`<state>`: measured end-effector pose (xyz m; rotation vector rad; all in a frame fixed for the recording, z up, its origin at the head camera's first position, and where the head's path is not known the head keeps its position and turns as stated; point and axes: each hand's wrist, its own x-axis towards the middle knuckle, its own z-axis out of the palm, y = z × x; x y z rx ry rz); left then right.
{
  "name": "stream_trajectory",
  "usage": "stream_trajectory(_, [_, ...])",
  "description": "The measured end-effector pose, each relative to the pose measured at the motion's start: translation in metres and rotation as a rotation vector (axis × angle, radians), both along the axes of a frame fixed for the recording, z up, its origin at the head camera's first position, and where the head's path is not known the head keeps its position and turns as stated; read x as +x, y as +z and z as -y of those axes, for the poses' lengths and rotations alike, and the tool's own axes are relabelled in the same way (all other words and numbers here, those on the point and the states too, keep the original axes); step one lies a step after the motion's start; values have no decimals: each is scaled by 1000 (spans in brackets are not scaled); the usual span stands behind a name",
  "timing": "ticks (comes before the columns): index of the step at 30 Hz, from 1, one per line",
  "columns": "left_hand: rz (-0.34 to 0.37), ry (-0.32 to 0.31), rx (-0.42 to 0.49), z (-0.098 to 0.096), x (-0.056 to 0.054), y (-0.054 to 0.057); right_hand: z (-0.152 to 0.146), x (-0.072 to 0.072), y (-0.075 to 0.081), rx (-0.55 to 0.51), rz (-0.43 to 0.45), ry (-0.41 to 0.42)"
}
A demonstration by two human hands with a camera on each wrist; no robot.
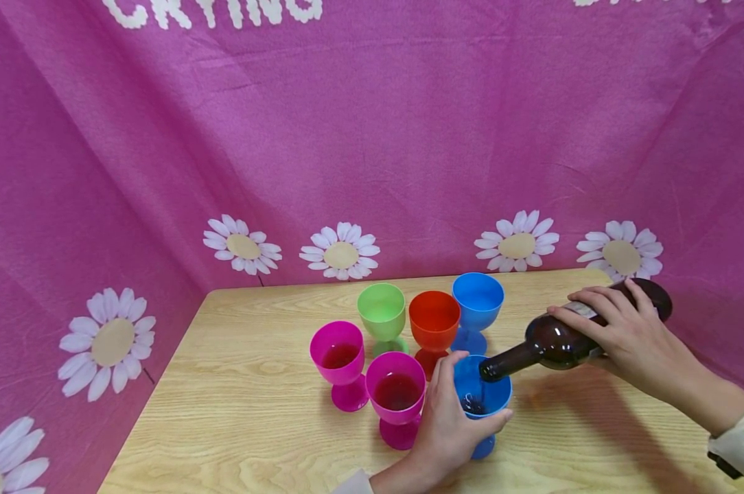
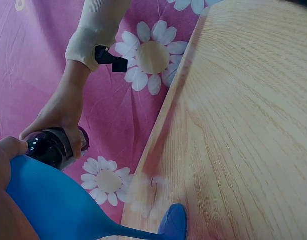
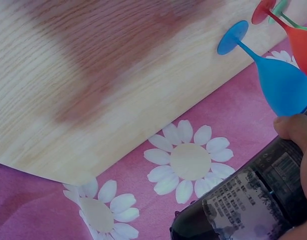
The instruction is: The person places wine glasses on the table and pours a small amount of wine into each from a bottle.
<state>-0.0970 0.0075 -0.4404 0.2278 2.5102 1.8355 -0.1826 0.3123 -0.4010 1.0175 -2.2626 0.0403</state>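
My right hand (image 1: 628,336) grips a dark glass bottle (image 1: 560,341) by its body, tilted so the neck points down to the left. The bottle's mouth is over the near blue goblet (image 1: 500,392), and dark liquid runs into it, bubbling at the bottom of the bowl. With thumb and fingers around its bowl, my left hand (image 1: 449,422) holds that goblet. In the left wrist view the blue goblet (image 2: 68,200) stands on its stem and foot. A pale label (image 3: 243,205) shows on the bottle in the right wrist view.
Two pink goblets (image 1: 337,351) with red liquid stand left of my left hand. Behind are a green goblet (image 1: 381,305), a red goblet (image 1: 434,321) and another blue goblet (image 1: 478,300). All are on a wooden table (image 1: 248,398) before a pink flowered cloth (image 1: 359,137).
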Motion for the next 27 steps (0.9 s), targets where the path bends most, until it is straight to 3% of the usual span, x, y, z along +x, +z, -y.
stream_trajectory(27, [0,2,-8,0,0,1,1,2,2,-7,8,-7])
